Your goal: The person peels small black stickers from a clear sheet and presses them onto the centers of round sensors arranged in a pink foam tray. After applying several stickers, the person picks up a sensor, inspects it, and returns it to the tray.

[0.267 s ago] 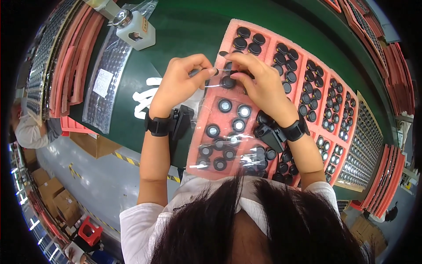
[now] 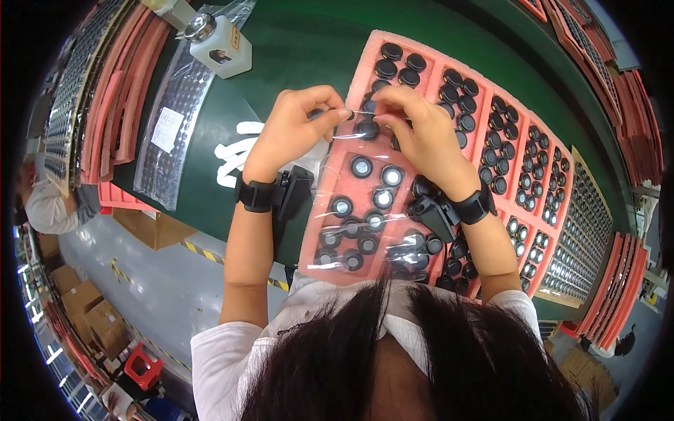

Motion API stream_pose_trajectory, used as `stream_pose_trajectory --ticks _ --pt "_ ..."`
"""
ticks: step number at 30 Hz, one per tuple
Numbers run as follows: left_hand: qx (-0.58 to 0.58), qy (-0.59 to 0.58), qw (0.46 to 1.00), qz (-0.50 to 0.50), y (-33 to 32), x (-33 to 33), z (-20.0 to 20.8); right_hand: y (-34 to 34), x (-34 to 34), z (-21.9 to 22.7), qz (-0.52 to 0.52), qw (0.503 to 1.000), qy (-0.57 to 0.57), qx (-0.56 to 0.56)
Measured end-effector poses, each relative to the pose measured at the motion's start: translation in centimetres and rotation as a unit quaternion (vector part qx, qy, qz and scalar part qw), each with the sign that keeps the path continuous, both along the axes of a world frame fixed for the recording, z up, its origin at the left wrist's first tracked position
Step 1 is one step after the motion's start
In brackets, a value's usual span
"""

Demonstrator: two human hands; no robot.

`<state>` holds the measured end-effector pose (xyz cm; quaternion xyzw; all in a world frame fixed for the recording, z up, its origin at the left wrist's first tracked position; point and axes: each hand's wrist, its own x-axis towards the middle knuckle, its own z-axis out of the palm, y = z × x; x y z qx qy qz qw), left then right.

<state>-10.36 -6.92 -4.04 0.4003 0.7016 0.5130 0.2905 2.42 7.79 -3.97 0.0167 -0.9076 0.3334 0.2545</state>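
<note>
A clear plastic sheet or bag (image 2: 365,149) stretches between my two hands and hangs toward me over the pink foam tray (image 2: 362,64). The fingertips of my left hand (image 2: 295,126) are pinched on its far edge at the left. My right hand (image 2: 421,133) grips the same edge with thumb and forefinger, a short gap away. Beneath the film, round black parts with pale centres (image 2: 361,167) sit in the tray's compartments. My right hand covers some of these parts. White gloves (image 2: 235,156) lie on the table beside my left wrist.
On the green table (image 2: 295,49) stands a white bottle with a metal cap (image 2: 221,52) at the far left. A plastic-wrapped tray of parts (image 2: 168,133) lies nearer. Stacked pink trays rise at left (image 2: 116,98) and right (image 2: 618,284). Another person's arm (image 2: 53,210) shows at far left.
My right fingertips have drawn slightly right and curled in closer at the film's edge. My left hand keeps its pinch. The whole view has shifted slightly.
</note>
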Motion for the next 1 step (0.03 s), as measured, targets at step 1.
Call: stream_pose_trajectory --ticks 1 --pt "0.002 -0.003 1.0 -0.003 0.0 -0.03 -0.16 0.14 0.02 -0.06 -0.001 1.0 -0.007 0.014"
